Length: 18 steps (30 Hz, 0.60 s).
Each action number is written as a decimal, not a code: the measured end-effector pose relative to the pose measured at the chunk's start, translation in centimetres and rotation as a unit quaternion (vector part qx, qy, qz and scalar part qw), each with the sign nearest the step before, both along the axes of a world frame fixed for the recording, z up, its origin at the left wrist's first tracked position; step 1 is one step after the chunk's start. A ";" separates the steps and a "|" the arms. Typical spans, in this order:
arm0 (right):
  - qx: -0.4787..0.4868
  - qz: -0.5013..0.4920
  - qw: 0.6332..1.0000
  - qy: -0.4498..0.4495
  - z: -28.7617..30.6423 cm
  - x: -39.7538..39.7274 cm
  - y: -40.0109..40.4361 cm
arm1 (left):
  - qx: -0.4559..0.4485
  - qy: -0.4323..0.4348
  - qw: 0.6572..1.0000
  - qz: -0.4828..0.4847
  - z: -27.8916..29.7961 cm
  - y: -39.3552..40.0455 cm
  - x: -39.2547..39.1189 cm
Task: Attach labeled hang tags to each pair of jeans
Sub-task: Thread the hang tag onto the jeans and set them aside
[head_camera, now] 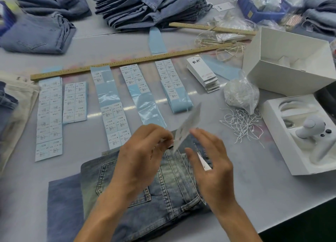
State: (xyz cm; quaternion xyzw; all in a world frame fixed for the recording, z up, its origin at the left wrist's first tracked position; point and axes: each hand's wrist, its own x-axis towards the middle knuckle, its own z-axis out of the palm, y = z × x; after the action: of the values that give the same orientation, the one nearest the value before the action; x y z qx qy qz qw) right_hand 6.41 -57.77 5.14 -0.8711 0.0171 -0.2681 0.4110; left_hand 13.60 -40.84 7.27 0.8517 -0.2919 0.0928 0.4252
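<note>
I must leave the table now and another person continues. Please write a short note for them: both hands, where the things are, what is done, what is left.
Left hand: pinches the hang tag, which is blurred, above the waistband of the jeans at the table's near edge.
Right hand: open beside the tag; a small white piece shows behind its fingers, unclear what.
Supplies: sticker strips under the long ruler, spare tags, loose strings at right.
Done: cannot tell whether this tag is fastened.
Left: the folded stacks behind.

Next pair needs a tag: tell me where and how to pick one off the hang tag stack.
Pinch the top tag of the hang tag stack by its long edges, coming from above. The tags lie flat and fanned on the table, so the top one's edges are exposed.
</note>
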 end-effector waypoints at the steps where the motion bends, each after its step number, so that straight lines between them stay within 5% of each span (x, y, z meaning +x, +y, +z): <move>1: -0.016 0.024 1.000 -0.004 0.2 0.3 0.5 | 0.001 -0.006 1.000 -0.022 0.4 -0.2 0.0; 8: -0.056 0.020 0.998 -0.035 -0.2 0.6 1.4 | -0.052 0.070 0.996 0.028 -0.5 -0.3 -0.1; 11: -0.071 0.027 0.997 0.031 -1.2 0.5 1.4 | -0.085 0.110 0.990 0.007 -0.8 -0.8 -0.7; 15: 0.020 -0.133 0.982 0.130 -2.4 0.7 -1.3 | -0.160 0.163 0.970 0.081 -1.1 0.2 -0.4; 18: 0.055 -0.143 0.961 0.229 -2.8 0.4 -3.9 | -0.167 0.180 0.963 0.110 -1.6 0.6 -0.3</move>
State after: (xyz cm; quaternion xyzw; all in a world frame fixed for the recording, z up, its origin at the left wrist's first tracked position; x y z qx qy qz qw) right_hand 6.86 -61.72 2.36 -0.8738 0.2502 -0.1161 0.4005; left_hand 13.33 -40.21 5.69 0.7980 -0.0951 0.0322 0.5942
